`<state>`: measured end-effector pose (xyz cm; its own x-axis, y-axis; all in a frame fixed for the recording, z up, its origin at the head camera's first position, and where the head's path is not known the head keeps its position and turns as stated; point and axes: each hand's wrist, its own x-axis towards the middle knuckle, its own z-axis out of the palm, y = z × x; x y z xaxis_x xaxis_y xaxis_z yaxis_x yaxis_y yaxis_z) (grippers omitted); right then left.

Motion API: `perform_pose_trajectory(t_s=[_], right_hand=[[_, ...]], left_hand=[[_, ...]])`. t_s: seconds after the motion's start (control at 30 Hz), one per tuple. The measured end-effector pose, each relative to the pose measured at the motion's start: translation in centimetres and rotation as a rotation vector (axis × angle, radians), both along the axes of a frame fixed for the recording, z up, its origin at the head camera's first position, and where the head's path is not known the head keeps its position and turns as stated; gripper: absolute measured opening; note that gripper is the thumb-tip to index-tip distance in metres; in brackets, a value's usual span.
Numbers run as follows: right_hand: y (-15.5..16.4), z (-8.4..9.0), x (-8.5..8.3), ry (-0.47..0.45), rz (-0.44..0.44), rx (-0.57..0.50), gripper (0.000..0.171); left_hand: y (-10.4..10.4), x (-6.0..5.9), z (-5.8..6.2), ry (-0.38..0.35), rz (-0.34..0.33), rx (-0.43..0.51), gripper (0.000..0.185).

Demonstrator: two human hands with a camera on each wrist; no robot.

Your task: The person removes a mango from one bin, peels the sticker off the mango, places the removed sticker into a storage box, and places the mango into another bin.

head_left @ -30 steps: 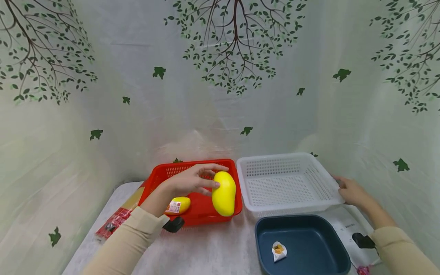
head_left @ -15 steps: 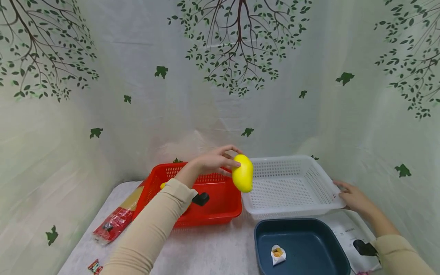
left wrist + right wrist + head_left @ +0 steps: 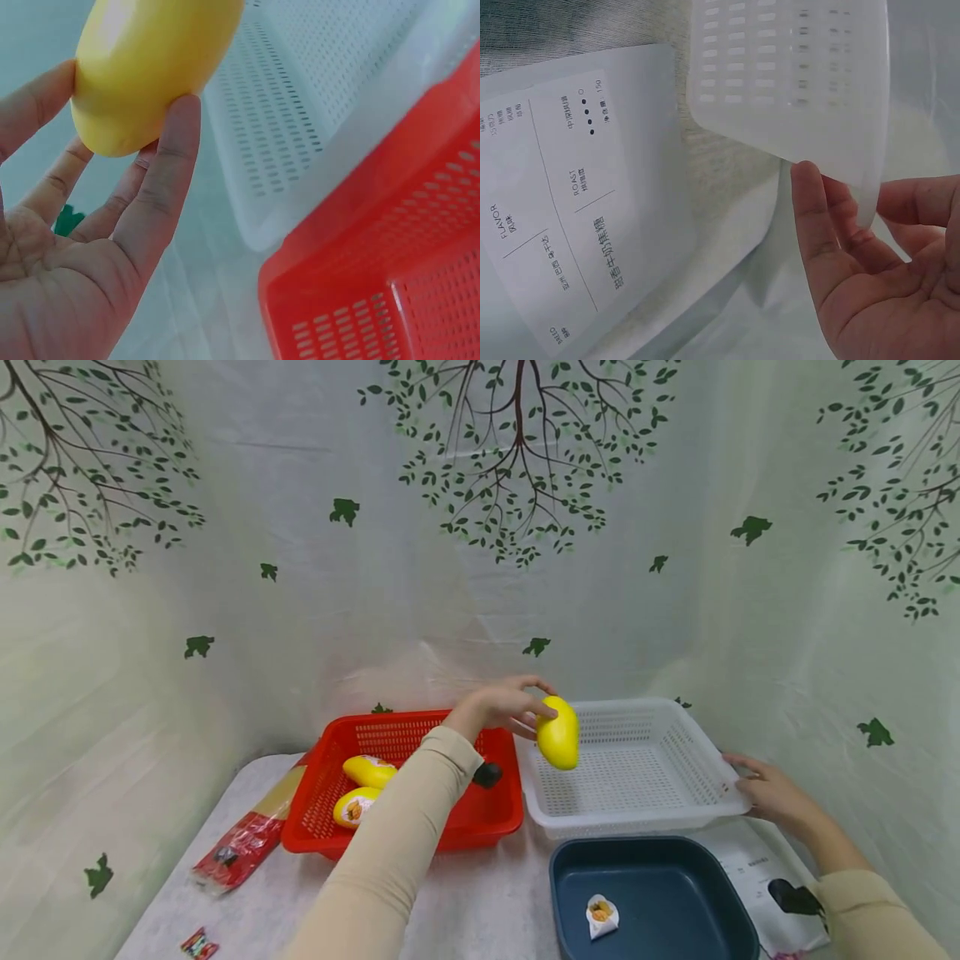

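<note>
A smooth yellow mango (image 3: 559, 737) hangs between the thumb and fingertips of my left hand (image 3: 504, 705), above the left end of the white basket (image 3: 637, 781). In the left wrist view the pinch on the mango (image 3: 150, 67) shows close up, the palm free of it. My right hand (image 3: 776, 792) holds the right rim of the white basket. In the right wrist view, thumb and fingers lie on both sides of that rim (image 3: 871, 202). Two more yellow mangoes (image 3: 367, 771) with stickers lie in the red basket (image 3: 390, 724), partly hidden by my left sleeve.
A dark blue tray (image 3: 675, 893) in front holds a crumpled white label (image 3: 602, 917) with a fruit picture. Beside it lies a white printed pouch (image 3: 765, 868). At left are a red and gold packet (image 3: 243, 852) and a small colourful wrapper (image 3: 199, 944).
My left hand has carried the mango rightward, from over the red basket to over the white one. The right hand keeps its hold on the rim.
</note>
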<state>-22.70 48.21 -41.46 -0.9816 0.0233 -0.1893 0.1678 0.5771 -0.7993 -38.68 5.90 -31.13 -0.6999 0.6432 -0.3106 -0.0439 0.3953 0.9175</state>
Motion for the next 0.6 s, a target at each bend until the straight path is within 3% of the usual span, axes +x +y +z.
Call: perform_pose_trajectory(t_s=[0.3,0.6], right_hand=[[0.8,0.1,-0.3,-0.026,0.026,-0.101,0.061],[1.0,0.2,0.0,-0.043,0.004,-0.108,0.064]], left_hand=[[2.3,-0.7,-1.2,-0.054,0.013,-0.043,0.046],[4.7,-0.1,-3.6,-0.087,0.086,-0.085,0.042]])
